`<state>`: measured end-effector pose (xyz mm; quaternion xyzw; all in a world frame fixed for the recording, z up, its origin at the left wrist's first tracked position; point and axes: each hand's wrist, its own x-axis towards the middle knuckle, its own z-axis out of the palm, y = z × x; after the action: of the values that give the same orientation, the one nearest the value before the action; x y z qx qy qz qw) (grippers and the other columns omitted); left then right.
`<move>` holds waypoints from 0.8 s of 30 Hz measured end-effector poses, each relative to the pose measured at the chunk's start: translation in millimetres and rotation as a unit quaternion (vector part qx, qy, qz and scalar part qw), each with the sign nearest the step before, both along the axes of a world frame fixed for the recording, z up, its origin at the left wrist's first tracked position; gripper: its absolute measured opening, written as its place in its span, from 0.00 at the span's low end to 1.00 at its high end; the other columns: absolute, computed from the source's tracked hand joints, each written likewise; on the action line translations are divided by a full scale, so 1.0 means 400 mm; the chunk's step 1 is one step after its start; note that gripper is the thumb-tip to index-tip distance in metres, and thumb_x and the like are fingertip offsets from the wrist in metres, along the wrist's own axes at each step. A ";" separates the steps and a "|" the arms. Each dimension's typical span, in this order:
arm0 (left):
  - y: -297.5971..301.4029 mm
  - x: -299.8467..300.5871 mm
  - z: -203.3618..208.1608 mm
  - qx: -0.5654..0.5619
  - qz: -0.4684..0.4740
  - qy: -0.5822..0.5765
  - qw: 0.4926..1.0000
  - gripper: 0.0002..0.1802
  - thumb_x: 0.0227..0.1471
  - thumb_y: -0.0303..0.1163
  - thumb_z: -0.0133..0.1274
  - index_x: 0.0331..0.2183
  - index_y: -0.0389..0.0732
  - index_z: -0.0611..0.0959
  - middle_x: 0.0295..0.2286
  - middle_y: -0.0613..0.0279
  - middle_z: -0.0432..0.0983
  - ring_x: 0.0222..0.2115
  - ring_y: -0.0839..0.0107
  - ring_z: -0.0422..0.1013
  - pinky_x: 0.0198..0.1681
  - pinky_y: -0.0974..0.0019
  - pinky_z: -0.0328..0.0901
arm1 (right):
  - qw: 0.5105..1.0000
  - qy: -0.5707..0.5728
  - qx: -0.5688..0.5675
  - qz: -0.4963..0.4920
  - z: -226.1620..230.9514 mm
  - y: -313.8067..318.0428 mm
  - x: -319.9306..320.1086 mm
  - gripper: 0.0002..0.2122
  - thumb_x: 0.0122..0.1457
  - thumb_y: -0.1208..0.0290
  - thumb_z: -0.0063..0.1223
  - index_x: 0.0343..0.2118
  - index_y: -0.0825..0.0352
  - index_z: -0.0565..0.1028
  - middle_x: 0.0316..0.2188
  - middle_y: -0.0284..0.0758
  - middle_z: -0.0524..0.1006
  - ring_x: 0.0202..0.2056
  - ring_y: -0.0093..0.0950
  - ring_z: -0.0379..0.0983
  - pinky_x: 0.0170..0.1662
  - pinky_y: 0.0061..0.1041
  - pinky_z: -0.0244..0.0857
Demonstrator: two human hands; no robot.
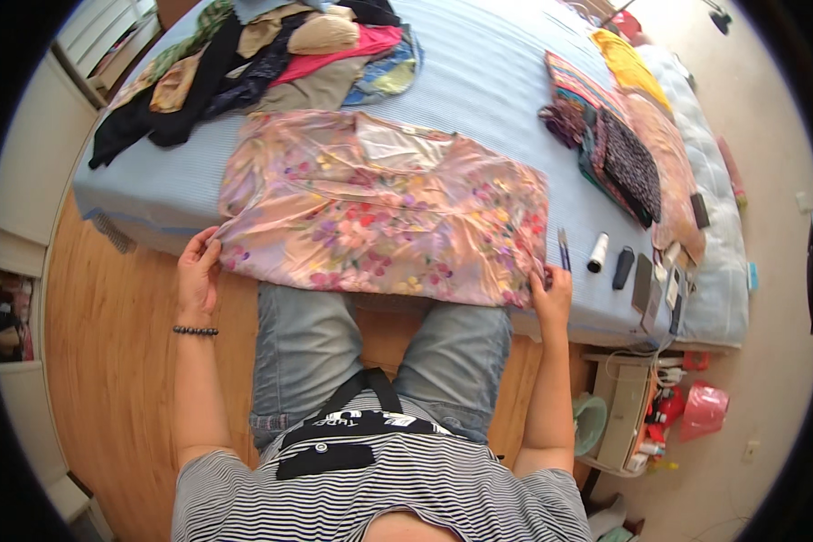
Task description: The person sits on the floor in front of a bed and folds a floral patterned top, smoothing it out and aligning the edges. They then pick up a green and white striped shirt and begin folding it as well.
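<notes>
A pink floral top (pixel 370 221) lies spread across the near edge of the bed, its scooped neckline pointing away from me and its near edge hanging by my knees. My left hand (pixel 199 271), with a dark bead bracelet at the wrist, pinches the near left corner of the top. At the near right corner, my right hand (pixel 551 294) grips the fabric between thumb and fingers. The cloth is stretched fairly flat between both hands, with light creases. Its underside is hidden.
A heap of mixed clothes (pixel 271 68) covers the bed's far left. Folded garments (pixel 619 158) lie at the right, beside a yellow cloth (pixel 632 68). Nearer are a white-and-black cylinder (pixel 598 253), a dark case (pixel 622 268) and phone-like items (pixel 642 282). A bedside cabinet (pixel 619 411) stands lower right.
</notes>
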<state>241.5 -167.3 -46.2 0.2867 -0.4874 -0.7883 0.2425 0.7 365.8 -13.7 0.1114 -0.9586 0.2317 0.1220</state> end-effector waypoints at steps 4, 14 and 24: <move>-0.002 0.016 0.010 0.034 0.003 0.038 0.999 0.17 0.52 0.25 0.52 0.46 0.37 0.73 0.35 0.68 0.74 0.34 0.79 0.70 0.38 0.76 0.66 | 0.994 -0.055 -0.041 -0.085 0.000 0.010 0.021 0.13 0.50 0.65 0.59 0.29 0.70 0.72 0.28 0.38 0.72 0.28 0.31 0.68 0.32 0.29 0.63; -0.002 0.043 -0.054 -0.046 -0.069 -0.043 0.996 0.10 0.52 0.32 0.55 0.36 0.37 0.78 0.27 0.73 0.73 0.29 0.85 0.66 0.33 0.80 0.60 | 0.893 -0.219 -0.362 -0.155 -0.048 0.072 0.036 0.11 0.56 0.66 0.55 0.22 0.62 0.66 0.15 0.27 0.68 0.15 0.19 0.62 0.16 0.18 0.56; -0.029 0.037 0.000 -0.156 -0.043 -0.097 0.982 0.13 0.48 0.28 0.59 0.36 0.34 0.78 0.19 0.78 0.66 0.20 0.87 0.60 0.23 0.80 0.56 | 0.916 -0.147 -0.348 -0.135 -0.048 0.087 0.011 0.09 0.53 0.70 0.58 0.25 0.63 0.67 0.14 0.26 0.68 0.11 0.15 0.59 0.13 0.15 0.49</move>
<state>256.3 -178.8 -46.3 0.2988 -0.6375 -0.6810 0.2016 5.3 400.5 -32.7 -0.1043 -0.8302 0.5461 0.0405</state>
